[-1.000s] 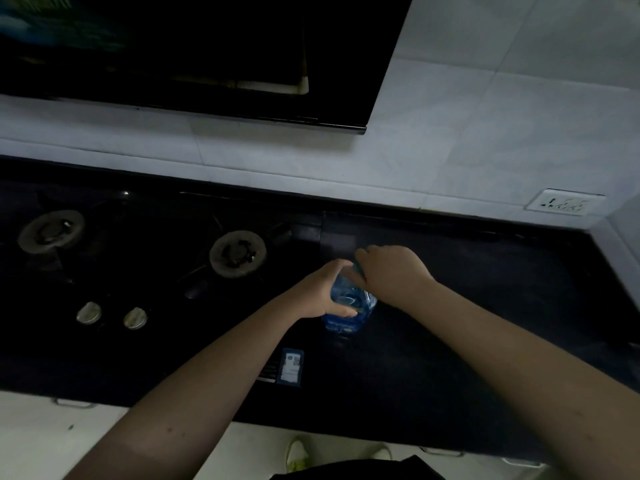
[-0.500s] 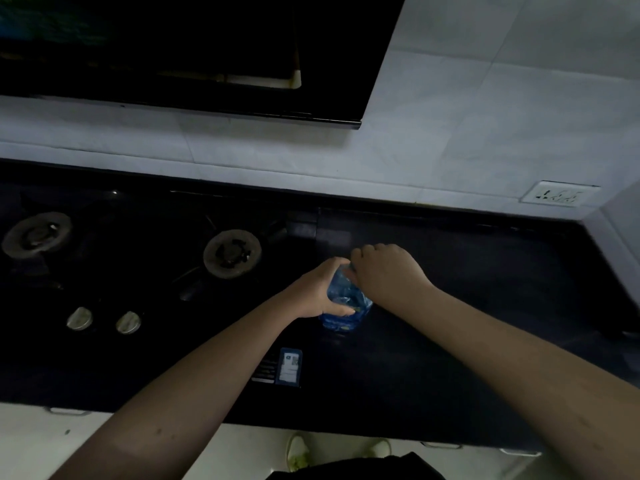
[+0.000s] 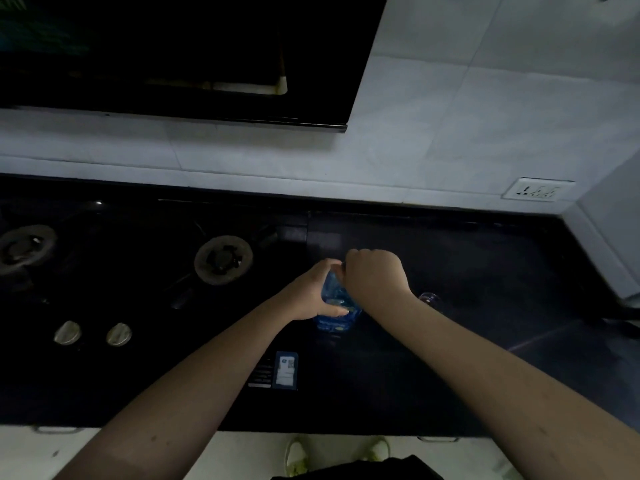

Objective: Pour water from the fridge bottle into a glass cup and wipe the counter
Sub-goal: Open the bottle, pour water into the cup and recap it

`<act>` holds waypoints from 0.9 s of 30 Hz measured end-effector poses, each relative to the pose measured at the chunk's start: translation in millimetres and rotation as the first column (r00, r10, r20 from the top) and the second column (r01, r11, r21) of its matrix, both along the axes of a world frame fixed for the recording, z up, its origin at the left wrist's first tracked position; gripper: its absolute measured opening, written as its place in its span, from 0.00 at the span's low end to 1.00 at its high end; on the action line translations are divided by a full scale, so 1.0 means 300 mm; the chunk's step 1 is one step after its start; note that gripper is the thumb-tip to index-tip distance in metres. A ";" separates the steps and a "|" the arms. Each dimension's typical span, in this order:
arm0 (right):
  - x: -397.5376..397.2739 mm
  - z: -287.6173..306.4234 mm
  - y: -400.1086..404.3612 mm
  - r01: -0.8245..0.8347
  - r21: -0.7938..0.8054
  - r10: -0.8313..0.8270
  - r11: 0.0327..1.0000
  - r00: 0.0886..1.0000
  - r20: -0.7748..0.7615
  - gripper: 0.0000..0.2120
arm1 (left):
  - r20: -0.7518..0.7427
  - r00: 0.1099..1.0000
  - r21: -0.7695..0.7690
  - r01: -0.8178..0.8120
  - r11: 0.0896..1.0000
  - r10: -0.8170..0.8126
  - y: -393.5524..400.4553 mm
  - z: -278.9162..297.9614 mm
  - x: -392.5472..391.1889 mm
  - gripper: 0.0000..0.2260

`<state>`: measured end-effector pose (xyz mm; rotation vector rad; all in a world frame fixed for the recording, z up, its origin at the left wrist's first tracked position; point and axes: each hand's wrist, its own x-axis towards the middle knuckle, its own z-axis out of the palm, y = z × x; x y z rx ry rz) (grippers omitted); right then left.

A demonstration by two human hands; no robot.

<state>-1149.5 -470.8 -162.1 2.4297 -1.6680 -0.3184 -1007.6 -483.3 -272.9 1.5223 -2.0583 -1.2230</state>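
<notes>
Fingers [image 3: 334, 311] of the left hand [image 3: 313, 292] wrap the side of the blue water bottle [image 3: 334, 308], standing upright on the dark worktop [image 3: 450, 358] just right of the gas hob [image 3: 138, 289]. Right hand [image 3: 375, 275] curled over the bottle top, gripping it; cap hidden beneath. Glass cup [image 3: 429, 299] near right of the bottle, partly behind the right wrist. Wall socket [image 3: 538, 190] far right.

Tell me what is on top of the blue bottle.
The right hand sits curled over the top of the blue bottle, hiding any cap. The left hand grips the bottle's side. The bottle stands on the dark counter.
</notes>
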 end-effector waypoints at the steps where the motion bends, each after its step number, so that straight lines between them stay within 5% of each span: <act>1: 0.003 -0.003 0.003 0.030 -0.008 -0.029 1.000 1.000 0.011 0.21 | 0.000 1.000 0.000 0.000 1.000 0.000 0.000 0.002 0.000 0.40; 10: -0.021 -0.037 0.059 0.183 0.070 -0.191 0.981 0.970 0.150 0.19 | 0.044 0.999 0.020 0.017 1.000 -0.018 0.020 0.040 0.005 0.43; 14: -0.086 -0.035 0.107 0.175 0.135 -0.200 0.975 0.958 0.205 0.24 | 0.220 0.974 -0.039 0.069 0.997 -0.058 0.059 0.086 0.002 0.50; 20: -0.218 -0.050 0.219 0.126 0.081 -0.140 0.989 0.968 0.207 0.28 | 0.542 0.837 -0.182 0.031 0.983 0.074 0.191 0.141 0.013 0.36; 27: -0.337 -0.037 0.306 0.077 0.114 -0.110 0.991 0.940 0.322 0.31 | 0.527 0.827 -0.307 -0.026 0.951 0.193 0.340 0.242 -0.050 0.26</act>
